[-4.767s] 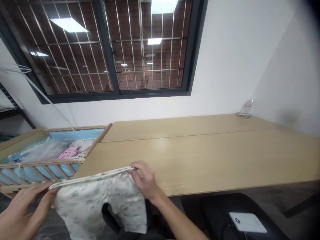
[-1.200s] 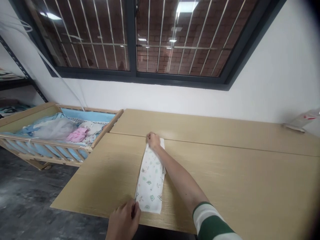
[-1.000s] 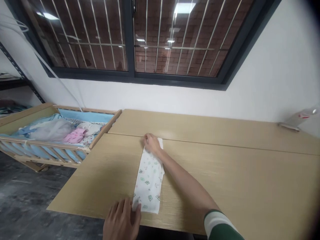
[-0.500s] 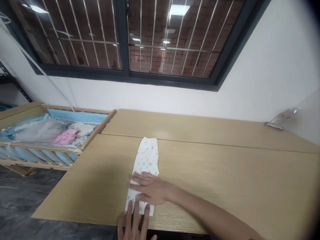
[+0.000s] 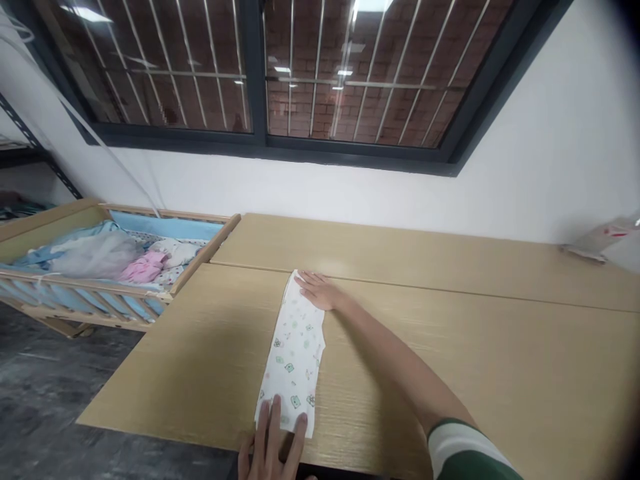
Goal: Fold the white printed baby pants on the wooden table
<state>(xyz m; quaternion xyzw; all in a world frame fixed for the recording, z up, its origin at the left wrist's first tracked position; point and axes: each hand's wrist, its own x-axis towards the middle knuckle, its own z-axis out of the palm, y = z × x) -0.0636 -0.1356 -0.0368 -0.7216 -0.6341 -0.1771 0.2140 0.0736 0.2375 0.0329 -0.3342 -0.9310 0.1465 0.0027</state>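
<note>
A small white printed garment [image 5: 295,353], which looks like baby trousers folded lengthwise, lies flat on the wooden table [image 5: 425,360]. My right hand [image 5: 316,289] rests on its far end, palm down with the fingers stretched out. At the near end, by the table's front edge, my left hand [image 5: 275,443] touches the cloth with spread fingertips. Neither hand grips the fabric. Part of the far end is hidden beneath my right hand, and the bottom of my left hand is cut off by the frame.
A wooden cot [image 5: 195,263] with blue lining stands left of the table, holding a pink cloth [image 5: 145,267] and pale bedding. A clear plastic bag [image 5: 607,240] lies at the back right. Behind the table are a white wall and a barred window [image 5: 345,87].
My right hand has slid away from me along the garment, from its near half to its far end. My left hand stays at the near end. The view has shifted slightly.
</note>
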